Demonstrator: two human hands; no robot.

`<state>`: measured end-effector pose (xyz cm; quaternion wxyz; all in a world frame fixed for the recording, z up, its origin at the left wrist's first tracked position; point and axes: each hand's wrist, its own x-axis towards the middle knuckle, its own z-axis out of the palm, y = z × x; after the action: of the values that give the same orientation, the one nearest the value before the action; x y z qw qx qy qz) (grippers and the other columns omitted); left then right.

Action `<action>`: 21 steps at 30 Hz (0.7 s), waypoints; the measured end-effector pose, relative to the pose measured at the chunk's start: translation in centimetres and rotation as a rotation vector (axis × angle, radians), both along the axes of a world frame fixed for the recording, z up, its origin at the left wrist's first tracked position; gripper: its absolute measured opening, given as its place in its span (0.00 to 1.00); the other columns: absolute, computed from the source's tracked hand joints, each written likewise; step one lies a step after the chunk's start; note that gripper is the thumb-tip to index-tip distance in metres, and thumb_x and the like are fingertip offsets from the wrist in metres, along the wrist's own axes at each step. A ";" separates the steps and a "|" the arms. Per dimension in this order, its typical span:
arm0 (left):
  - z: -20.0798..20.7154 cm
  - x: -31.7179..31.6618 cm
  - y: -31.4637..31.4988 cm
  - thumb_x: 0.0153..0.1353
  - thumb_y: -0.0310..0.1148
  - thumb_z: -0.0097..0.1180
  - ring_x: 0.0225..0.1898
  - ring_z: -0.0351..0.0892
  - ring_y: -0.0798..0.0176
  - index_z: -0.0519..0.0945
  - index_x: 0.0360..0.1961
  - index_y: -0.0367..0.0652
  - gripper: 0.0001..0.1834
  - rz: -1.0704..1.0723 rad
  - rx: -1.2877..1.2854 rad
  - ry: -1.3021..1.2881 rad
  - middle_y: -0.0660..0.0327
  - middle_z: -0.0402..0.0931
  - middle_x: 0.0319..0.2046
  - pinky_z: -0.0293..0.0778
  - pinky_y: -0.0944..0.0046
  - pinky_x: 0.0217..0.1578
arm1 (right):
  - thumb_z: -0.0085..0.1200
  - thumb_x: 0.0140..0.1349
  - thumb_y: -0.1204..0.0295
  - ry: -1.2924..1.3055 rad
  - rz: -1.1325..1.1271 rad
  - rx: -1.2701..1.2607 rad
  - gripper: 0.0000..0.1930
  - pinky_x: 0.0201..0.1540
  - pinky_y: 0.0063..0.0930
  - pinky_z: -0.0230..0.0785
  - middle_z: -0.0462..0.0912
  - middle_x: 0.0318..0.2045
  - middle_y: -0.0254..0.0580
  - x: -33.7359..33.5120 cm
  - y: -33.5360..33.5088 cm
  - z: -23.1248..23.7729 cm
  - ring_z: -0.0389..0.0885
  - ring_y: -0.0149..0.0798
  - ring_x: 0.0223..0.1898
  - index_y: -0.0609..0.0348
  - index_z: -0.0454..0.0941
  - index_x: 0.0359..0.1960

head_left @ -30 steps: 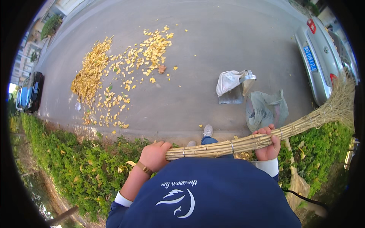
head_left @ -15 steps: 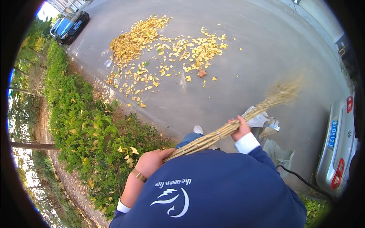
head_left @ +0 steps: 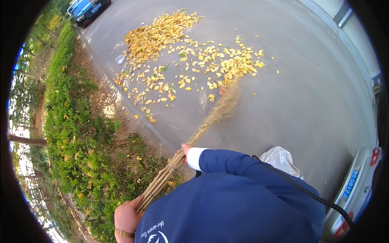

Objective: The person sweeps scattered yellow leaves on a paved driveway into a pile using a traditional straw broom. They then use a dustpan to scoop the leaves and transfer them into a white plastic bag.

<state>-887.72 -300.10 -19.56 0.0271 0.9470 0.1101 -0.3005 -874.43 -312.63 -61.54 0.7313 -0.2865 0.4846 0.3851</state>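
Note:
Both my hands grip a long broom (head_left: 161,178) made of bundled straw-coloured stalks bound with wire. My left hand (head_left: 127,216), a watch band at its wrist, is closed around the handle's lower end, over the hedge side. Farther up the shaft, my right hand (head_left: 186,151) is wrapped around it, partly hidden by the white cuff. The bristles, blurred by motion, reach the near edge of the scattered yellow leaves (head_left: 239,65). Beyond, to the left, lies a thicker leaf pile (head_left: 156,36). A brown leaf (head_left: 222,90) shows beside the bristle tips.
A green hedge (head_left: 77,158) runs along the left behind a kerb (head_left: 142,117). A dark car (head_left: 88,10) stands at far left, a silver car (head_left: 356,186) at right. A white bag (head_left: 282,160) is on the grey pavement (head_left: 308,85). Clear plastic litter (head_left: 120,59) lies near the pile.
The broom head has swung left from beyond the bag to the leaves' near edge. My right hand has moved left across my body, and my left hand has moved lower left.

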 end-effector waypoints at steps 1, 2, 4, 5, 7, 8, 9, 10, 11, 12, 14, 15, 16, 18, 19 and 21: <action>-0.3 0.2 -0.2 0.46 0.44 0.66 0.29 0.80 0.51 0.82 0.49 0.57 0.25 0.001 0.017 -0.059 0.56 0.79 0.26 0.76 0.55 0.30 | 0.45 0.66 0.65 -0.043 0.042 0.092 0.17 0.36 0.50 0.81 0.74 0.31 0.46 2.7 1.6 0.3 0.81 0.46 0.31 0.54 0.61 0.54; -0.9 0.6 -0.4 0.46 0.43 0.66 0.29 0.80 0.51 0.82 0.50 0.56 0.26 0.004 0.012 -0.129 0.56 0.79 0.26 0.76 0.55 0.30 | 0.47 0.65 0.64 -0.022 -0.003 0.134 0.18 0.36 0.51 0.80 0.74 0.30 0.45 5.6 3.1 0.8 0.81 0.45 0.30 0.55 0.61 0.53; -2.5 1.6 -0.9 0.45 0.42 0.67 0.29 0.80 0.51 0.81 0.50 0.54 0.27 0.027 -0.010 -0.234 0.56 0.79 0.27 0.76 0.55 0.30 | 0.48 0.65 0.64 -0.129 0.000 0.205 0.16 0.37 0.52 0.80 0.76 0.30 0.44 10.6 4.3 2.1 0.82 0.46 0.30 0.57 0.63 0.49; -3.0 1.8 -1.2 0.42 0.37 0.68 0.28 0.80 0.51 0.80 0.52 0.51 0.30 0.051 -0.050 -0.292 0.55 0.79 0.28 0.76 0.56 0.30 | 0.51 0.64 0.63 -0.190 0.018 0.179 0.15 0.37 0.52 0.80 0.76 0.29 0.43 12.4 4.6 3.0 0.82 0.47 0.30 0.58 0.65 0.46; -3.1 2.2 -1.4 0.41 0.34 0.69 0.29 0.80 0.51 0.79 0.53 0.49 0.32 0.216 -0.126 -0.281 0.54 0.79 0.29 0.77 0.56 0.31 | 0.53 0.63 0.63 -0.284 0.147 0.196 0.15 0.36 0.51 0.80 0.76 0.29 0.43 14.8 4.1 5.0 0.82 0.47 0.29 0.59 0.66 0.43; -2.9 2.2 -1.4 0.40 0.33 0.70 0.30 0.81 0.51 0.79 0.53 0.48 0.33 0.278 -0.193 -0.308 0.53 0.80 0.29 0.77 0.57 0.32 | 0.54 0.63 0.63 -0.318 0.208 0.189 0.15 0.36 0.51 0.80 0.76 0.28 0.43 15.4 3.4 6.0 0.82 0.47 0.29 0.59 0.66 0.42; -2.4 2.1 -1.5 0.39 0.31 0.70 0.30 0.82 0.52 0.80 0.52 0.45 0.33 0.343 -0.238 -0.318 0.52 0.80 0.31 0.77 0.59 0.33 | 0.54 0.63 0.63 -0.301 0.209 0.182 0.14 0.35 0.51 0.80 0.76 0.28 0.43 15.6 2.6 7.0 0.82 0.47 0.28 0.59 0.67 0.40; -1.9 2.1 -1.5 0.39 0.31 0.71 0.30 0.82 0.52 0.81 0.51 0.45 0.32 0.359 -0.262 -0.319 0.52 0.80 0.30 0.77 0.59 0.33 | 0.54 0.64 0.64 -0.286 0.196 0.201 0.13 0.37 0.51 0.80 0.77 0.29 0.44 15.6 1.2 8.0 0.83 0.48 0.30 0.59 0.67 0.40; -1.5 2.0 -1.6 0.39 0.32 0.71 0.30 0.82 0.53 0.81 0.50 0.45 0.31 0.376 -0.278 -0.308 0.52 0.80 0.30 0.77 0.60 0.33 | 0.54 0.64 0.64 -0.276 0.150 0.223 0.13 0.39 0.51 0.80 0.77 0.29 0.44 15.5 -0.6 9.0 0.82 0.48 0.32 0.59 0.66 0.40; -1.2 2.1 -1.8 0.39 0.32 0.71 0.30 0.82 0.53 0.82 0.49 0.45 0.30 0.393 -0.296 -0.296 0.52 0.81 0.29 0.77 0.60 0.33 | 0.54 0.65 0.65 -0.262 0.097 0.243 0.13 0.41 0.51 0.80 0.77 0.30 0.45 15.2 -2.7 9.8 0.82 0.48 0.33 0.59 0.66 0.41; -1.4 3.3 -2.7 0.48 0.30 0.67 0.38 0.82 0.53 0.79 0.52 0.40 0.27 0.492 -0.434 -0.181 0.52 0.82 0.37 0.77 0.60 0.42 | 0.54 0.64 0.65 -0.264 0.009 0.222 0.13 0.45 0.52 0.78 0.76 0.31 0.46 14.9 -8.1 10.9 0.82 0.49 0.35 0.59 0.66 0.42; -2.0 4.5 -3.5 0.44 0.32 0.69 0.34 0.83 0.54 0.81 0.50 0.43 0.27 0.435 -0.468 -0.219 0.52 0.82 0.33 0.77 0.61 0.37 | 0.53 0.65 0.64 -0.261 -0.023 0.196 0.14 0.44 0.51 0.78 0.77 0.31 0.45 14.9 -11.2 11.2 0.82 0.48 0.35 0.60 0.67 0.42; -2.6 5.9 -4.6 0.41 0.34 0.71 0.29 0.83 0.54 0.83 0.48 0.45 0.28 0.395 -0.501 -0.241 0.52 0.81 0.29 0.78 0.61 0.33 | 0.53 0.66 0.63 -0.264 -0.065 0.194 0.14 0.44 0.51 0.79 0.77 0.30 0.44 15.2 -14.4 11.2 0.81 0.47 0.35 0.61 0.67 0.42; -4.2 10.2 -7.3 0.44 0.36 0.70 0.32 0.84 0.56 0.83 0.48 0.47 0.26 0.238 -0.539 -0.227 0.52 0.82 0.32 0.78 0.62 0.34 | 0.51 0.66 0.64 -0.212 -0.175 0.127 0.13 0.44 0.52 0.78 0.76 0.32 0.46 16.3 -21.2 10.3 0.80 0.49 0.37 0.60 0.67 0.42; -5.2 13.1 -9.3 0.44 0.36 0.70 0.32 0.84 0.56 0.83 0.48 0.47 0.26 0.205 -0.565 -0.200 0.52 0.82 0.33 0.78 0.63 0.35 | 0.50 0.67 0.64 -0.199 -0.228 0.088 0.12 0.43 0.51 0.78 0.76 0.31 0.46 17.2 -24.7 9.6 0.80 0.49 0.36 0.60 0.67 0.42; -6.5 19.2 -14.2 0.45 0.37 0.69 0.34 0.84 0.53 0.83 0.48 0.49 0.25 0.145 -0.632 -0.126 0.52 0.82 0.35 0.78 0.62 0.36 | 0.49 0.67 0.62 -0.139 -0.347 -0.022 0.13 0.42 0.50 0.77 0.76 0.31 0.46 18.9 -32.2 7.5 0.79 0.50 0.36 0.59 0.67 0.41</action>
<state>-868.49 -314.28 -26.06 0.3478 0.8982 0.0768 -0.2578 -855.49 -344.79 -54.08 0.8153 -0.2325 0.4792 0.2271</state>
